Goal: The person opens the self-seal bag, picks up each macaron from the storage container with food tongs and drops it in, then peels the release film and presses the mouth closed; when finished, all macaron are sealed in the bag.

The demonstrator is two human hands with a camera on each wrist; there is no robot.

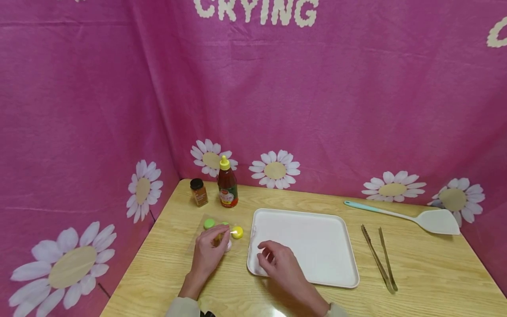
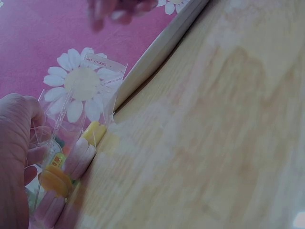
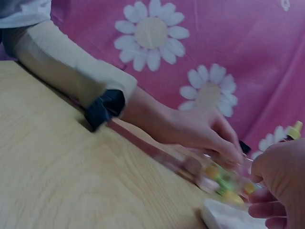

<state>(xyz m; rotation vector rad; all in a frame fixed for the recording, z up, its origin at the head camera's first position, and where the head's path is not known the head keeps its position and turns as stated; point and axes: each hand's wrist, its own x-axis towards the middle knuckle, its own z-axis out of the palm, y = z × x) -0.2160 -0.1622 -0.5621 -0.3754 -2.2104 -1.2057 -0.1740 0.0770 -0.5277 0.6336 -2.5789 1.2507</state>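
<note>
My left hand [image 1: 210,247] pinches a clear plastic bag [image 2: 106,64] that lies on the table left of the tray. Through the plastic show several macarons: a yellow one [image 1: 237,232], a green one [image 1: 209,224], and pink and orange ones lower in the left wrist view. My fingers cover part of the bag from above. Over the left part of the white tray [image 1: 313,242] is my right hand [image 1: 282,266], its fingers loosely bent, thumb and fingertips apart, nothing between them.
Behind the bag stand a spice jar [image 1: 199,193] with a black lid and a red sauce bottle [image 1: 227,187] with a yellow cap. Right of the tray lie metal tongs [image 1: 378,255] and a white spatula [image 1: 437,221]. A pink flowered cloth [image 1: 317,110] hangs behind the table.
</note>
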